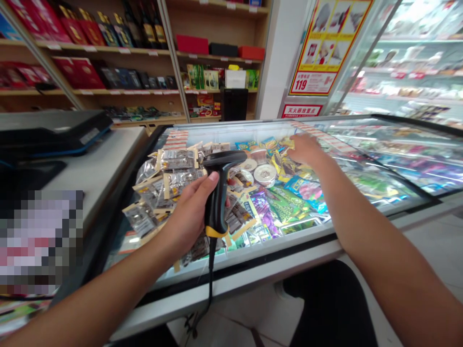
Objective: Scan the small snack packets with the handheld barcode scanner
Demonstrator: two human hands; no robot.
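My left hand (197,200) is wrapped around the grip of a black barcode scanner (217,202) with a yellow base, held upright over the chest freezer (253,279). Its cable hangs down past the freezer's front edge. Behind the scanner lies a heap of clear packets (177,160) with tan edges and dark contents. My right hand (306,147) reaches to the far side, beside yellow wrapped packs (284,165); blur hides its fingertips and whether they hold anything. Round white-lidded tubs (265,174), a green pack (289,205) and a blue pack (307,190) lie between my hands.
A grey counter (119,156) with a black device (54,132) stands at the left. Shelves of boxes and bottles (148,26) line the back wall. A yellow and red poster (331,43) hangs on a pillar. Glass-fronted shelving (412,72) stands at the far right.
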